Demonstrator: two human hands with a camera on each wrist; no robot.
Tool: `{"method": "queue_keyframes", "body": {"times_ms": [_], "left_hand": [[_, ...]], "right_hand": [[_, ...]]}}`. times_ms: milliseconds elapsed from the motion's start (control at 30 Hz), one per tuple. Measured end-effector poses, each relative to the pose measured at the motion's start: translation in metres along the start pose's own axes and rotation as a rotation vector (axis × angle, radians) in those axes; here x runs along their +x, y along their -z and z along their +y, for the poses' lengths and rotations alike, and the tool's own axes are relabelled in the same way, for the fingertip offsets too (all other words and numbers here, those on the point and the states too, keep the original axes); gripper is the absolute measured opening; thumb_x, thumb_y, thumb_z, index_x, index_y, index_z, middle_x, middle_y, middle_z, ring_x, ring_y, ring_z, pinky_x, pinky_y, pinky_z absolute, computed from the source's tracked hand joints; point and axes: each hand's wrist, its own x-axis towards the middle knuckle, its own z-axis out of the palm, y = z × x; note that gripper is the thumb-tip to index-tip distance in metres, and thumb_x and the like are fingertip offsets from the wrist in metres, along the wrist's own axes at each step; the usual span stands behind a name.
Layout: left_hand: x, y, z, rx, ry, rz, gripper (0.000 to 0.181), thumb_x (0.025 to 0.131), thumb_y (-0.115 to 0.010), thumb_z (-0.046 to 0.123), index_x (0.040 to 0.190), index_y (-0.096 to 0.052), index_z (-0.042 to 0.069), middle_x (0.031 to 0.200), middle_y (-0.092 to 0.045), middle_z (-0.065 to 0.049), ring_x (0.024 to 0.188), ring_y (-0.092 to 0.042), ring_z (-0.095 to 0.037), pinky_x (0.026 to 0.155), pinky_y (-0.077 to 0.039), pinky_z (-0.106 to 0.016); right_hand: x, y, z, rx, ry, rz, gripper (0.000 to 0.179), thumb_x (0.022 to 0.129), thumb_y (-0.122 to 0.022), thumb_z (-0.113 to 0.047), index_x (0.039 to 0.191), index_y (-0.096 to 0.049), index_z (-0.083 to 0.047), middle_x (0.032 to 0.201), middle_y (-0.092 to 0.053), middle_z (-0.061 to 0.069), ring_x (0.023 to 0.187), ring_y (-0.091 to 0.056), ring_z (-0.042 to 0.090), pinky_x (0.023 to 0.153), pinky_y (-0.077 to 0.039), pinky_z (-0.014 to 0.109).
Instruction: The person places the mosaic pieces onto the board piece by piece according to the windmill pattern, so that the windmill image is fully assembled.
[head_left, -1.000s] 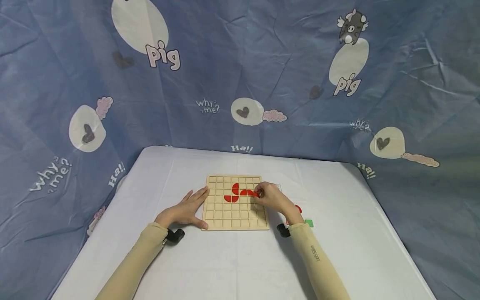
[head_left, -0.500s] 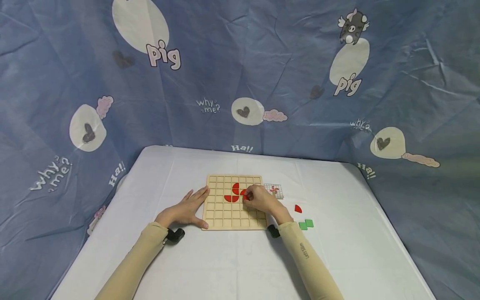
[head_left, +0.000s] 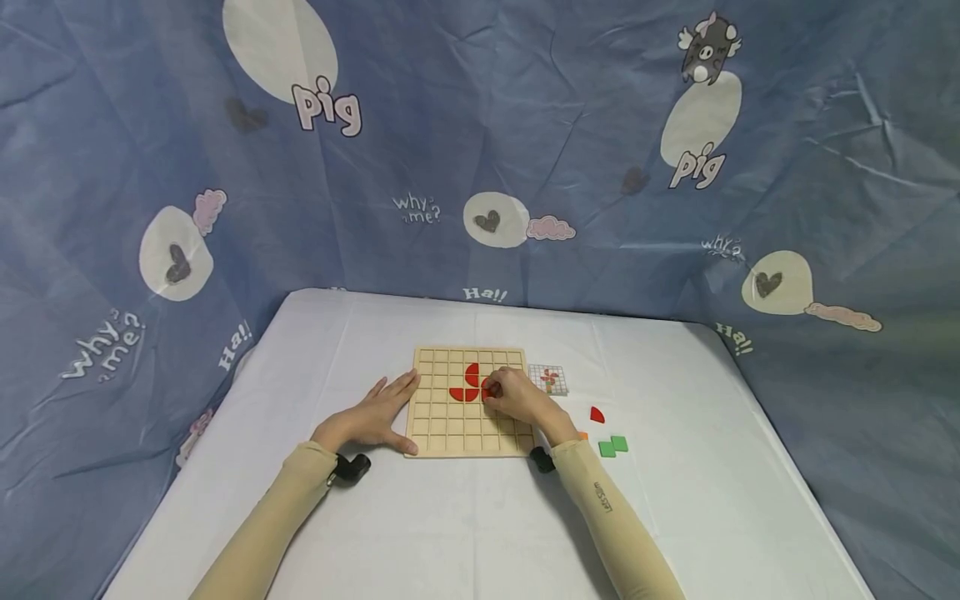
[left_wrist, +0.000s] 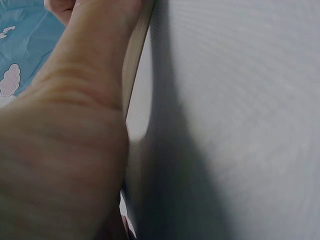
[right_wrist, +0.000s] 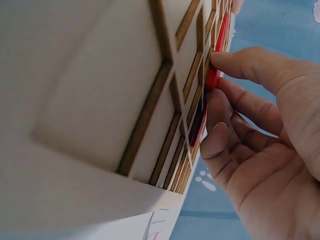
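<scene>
A square wooden grid board [head_left: 450, 425] lies on the table. My left hand [head_left: 371, 419] rests on its left edge, fingers spread; the wrist and lower hand [left_wrist: 75, 100] fill much of the left wrist view. Over the board's middle, my right hand [head_left: 519, 395] pinches a red quarter-circle tile [right_wrist: 213, 79] low against the grid. Beneath its curled fingers, a second, darker-looking red tile [right_wrist: 198, 125] sits in a cell. Left of that hand, several red tiles [head_left: 472, 374] lie in the grid in pairs. The fingers partly cover the red tiles nearest them.
A small card [head_left: 548, 379] with a gridded red picture lies right of the board. Farther right are a loose red tile [head_left: 597, 415] and two green square tiles [head_left: 618, 443]. An orange piece [head_left: 582, 436] peeks out beside the right sleeve. A patterned blue cloth [head_left: 405, 150] hangs behind the table.
My right hand has moved left over the board with a red tile, nearer the middle, uncovering the card and loose tiles. The left hand stays in place.
</scene>
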Motion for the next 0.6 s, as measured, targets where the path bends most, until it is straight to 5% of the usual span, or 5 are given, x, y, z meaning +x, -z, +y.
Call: {"method": "queue_keyframes", "body": {"times_ms": [600], "left_hand": [[-0.0006,0.0005,0.0002,-0.012,-0.011,0.004,0.131,0.065,-0.075,0.067,0.154,-0.007,-0.002,0.162,-0.003,-0.018,0.150,-0.006,-0.035,0.121,0.001,-0.056]], "right_hand": [[0.0001,0.0002,-0.0016,0.058,-0.027,0.002,0.018,0.087,-0.071,-0.013,0.103,-0.069,-0.005,0.092,-0.067,0.001,0.082,-0.062,0.009,0.072,-0.054,0.021]]}}
